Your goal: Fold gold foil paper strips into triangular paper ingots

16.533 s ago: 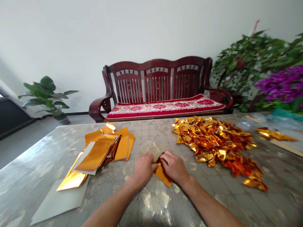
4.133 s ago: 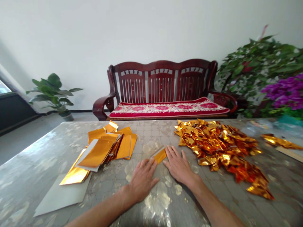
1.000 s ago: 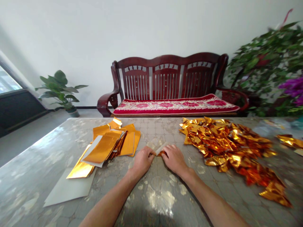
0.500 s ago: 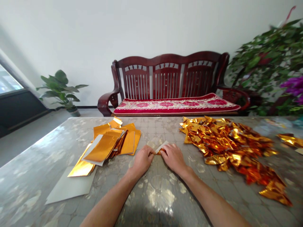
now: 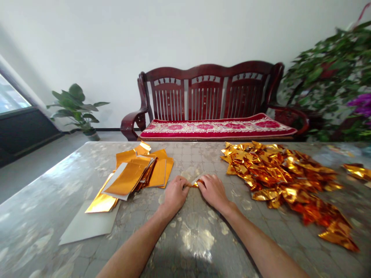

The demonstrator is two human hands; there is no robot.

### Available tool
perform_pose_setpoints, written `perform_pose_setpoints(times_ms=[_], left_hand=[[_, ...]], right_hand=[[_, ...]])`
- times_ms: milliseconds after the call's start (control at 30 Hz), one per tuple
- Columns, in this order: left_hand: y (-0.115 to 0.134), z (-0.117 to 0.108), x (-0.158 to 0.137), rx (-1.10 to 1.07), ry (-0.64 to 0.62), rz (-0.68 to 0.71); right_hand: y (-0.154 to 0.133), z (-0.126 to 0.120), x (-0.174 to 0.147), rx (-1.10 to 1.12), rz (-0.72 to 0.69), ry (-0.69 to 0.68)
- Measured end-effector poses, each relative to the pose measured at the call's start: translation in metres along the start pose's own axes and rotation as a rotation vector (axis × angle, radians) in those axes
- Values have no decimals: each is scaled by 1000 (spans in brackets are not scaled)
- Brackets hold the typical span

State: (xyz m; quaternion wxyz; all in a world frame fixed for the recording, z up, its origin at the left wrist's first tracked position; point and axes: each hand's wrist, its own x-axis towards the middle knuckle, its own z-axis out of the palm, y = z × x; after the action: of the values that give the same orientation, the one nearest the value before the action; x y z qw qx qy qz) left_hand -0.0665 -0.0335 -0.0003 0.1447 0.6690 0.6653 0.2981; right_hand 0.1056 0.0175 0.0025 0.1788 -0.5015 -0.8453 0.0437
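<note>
Between my two hands, at the middle of the table, is a small piece of gold foil paper (image 5: 195, 184), mostly hidden by fingers. My left hand (image 5: 176, 193) pinches its left end with thumb and forefinger. The right end sits in the closed fingers of my right hand (image 5: 213, 192). To the left lies a loose stack of flat gold foil paper sheets (image 5: 127, 177) with pale backs. A pile of folded gold foil pieces (image 5: 269, 170), shiny and pointed, spreads on the right.
A pale grey sheet (image 5: 89, 226) lies under the stack's near edge. Clear plastic (image 5: 333, 152) and another foil piece (image 5: 357, 171) are at the far right. Beyond the patterned table (image 5: 197, 239) stand a dark wooden bench (image 5: 203, 96) and potted plants (image 5: 77, 106).
The paper's pale strip, which stuck up by my right fingers, is now mostly folded down, showing more gold. Both hands stay in nearly the same place. The view has shifted slightly.
</note>
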Motion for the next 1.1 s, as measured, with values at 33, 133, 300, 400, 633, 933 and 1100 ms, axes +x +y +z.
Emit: perform_pose_setpoints(times_ms=[33, 133, 300, 400, 633, 933, 1100], left_hand=[[1, 0, 0, 10, 1, -5], [5, 0, 2, 41, -9, -35], [11, -2, 7, 94, -32, -90], [12, -3, 10, 109, -47, -88], [10, -3, 10, 112, -45, -52], [-4, 0, 7, 40, -30, 100], [-9, -1, 5, 52, -43, 161]], right_hand=[[0, 0, 0, 1, 1, -4], [1, 1, 0, 7, 1, -9], [5, 4, 1, 34, -10, -7], [5, 4, 1, 47, -8, -15], [6, 3, 0, 63, -17, 4], [4, 0, -3, 58, -16, 3], [1, -2, -4, 37, -18, -9]])
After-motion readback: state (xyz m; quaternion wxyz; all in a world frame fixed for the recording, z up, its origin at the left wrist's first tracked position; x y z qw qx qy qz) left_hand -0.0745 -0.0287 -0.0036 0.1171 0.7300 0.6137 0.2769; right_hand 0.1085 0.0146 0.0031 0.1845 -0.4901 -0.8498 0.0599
